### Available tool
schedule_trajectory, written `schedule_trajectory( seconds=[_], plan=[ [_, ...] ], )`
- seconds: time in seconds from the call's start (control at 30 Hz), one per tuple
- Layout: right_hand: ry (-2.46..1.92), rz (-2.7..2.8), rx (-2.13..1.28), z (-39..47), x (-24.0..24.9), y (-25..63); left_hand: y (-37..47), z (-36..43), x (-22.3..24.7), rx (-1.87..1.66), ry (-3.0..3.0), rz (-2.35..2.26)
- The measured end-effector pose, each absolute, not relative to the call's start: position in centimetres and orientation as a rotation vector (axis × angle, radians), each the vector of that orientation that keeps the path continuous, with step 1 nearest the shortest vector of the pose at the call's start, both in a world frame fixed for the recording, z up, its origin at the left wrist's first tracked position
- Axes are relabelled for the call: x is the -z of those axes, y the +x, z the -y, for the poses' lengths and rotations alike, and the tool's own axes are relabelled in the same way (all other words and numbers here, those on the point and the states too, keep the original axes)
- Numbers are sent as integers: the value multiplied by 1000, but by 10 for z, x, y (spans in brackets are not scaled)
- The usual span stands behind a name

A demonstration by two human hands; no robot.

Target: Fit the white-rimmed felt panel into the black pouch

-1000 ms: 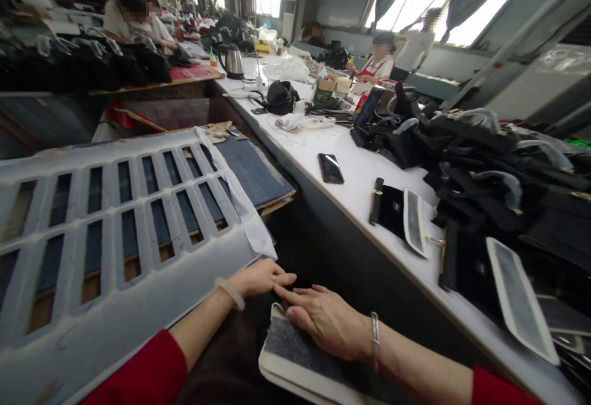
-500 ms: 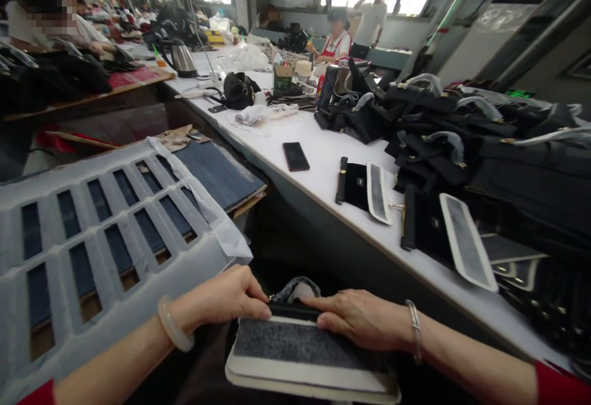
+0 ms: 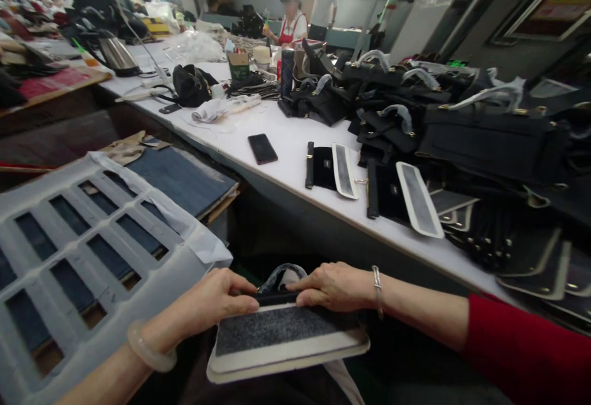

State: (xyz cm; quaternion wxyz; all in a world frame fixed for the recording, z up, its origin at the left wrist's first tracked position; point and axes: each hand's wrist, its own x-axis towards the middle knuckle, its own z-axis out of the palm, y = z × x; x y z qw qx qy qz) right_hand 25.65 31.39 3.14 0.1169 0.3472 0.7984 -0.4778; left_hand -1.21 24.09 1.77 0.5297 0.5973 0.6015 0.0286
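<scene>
A black bag piece with a pale-edged flap (image 3: 286, 334) and a dark grey strip on it lies low in the middle, over the lap. My left hand (image 3: 215, 297) pinches its black top edge at the left, thumb on the near side. My right hand (image 3: 335, 288) grips the same edge further right, index finger stretched along it and thumb below. A clear-wrapped handle (image 3: 282, 274) arches up between the hands. The fingers behind the edge are hidden.
On the white table (image 3: 281, 177) lie a phone (image 3: 263, 148), two black pieces with pale-edged flaps (image 3: 419, 199) and a heap of black bags (image 3: 489, 140). A white slotted tray (image 3: 96, 232) stands at left. People are at the back.
The view has swung right, so the table items appear further left. Both hands still hold the bag piece, which now sits slightly further left and higher in view.
</scene>
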Motion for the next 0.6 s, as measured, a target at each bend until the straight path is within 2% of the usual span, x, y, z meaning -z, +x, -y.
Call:
schedule_trajectory(
  seconds=[0.17, 0.27, 0.33, 0.5, 0.6],
  plan=[
    [1610, -2230, 1840, -313, 1, 290, 36, -222, -31, -491, 1668, -1522],
    [2222, -2001, 2017, -278, 40, 310, 77, -204, -38, -555, 1791, -1405],
    [2472, -1793, 2094, -240, 69, 311, 102, -196, -37, -516, 1867, -1346],
    [2473, -1668, 2409, -169, 120, 271, 136, -190, -19, -395, 1887, -1394],
    [2486, -1801, 2378, -172, 126, 247, 136, -190, -7, -394, 1875, -1417]
  ],
)
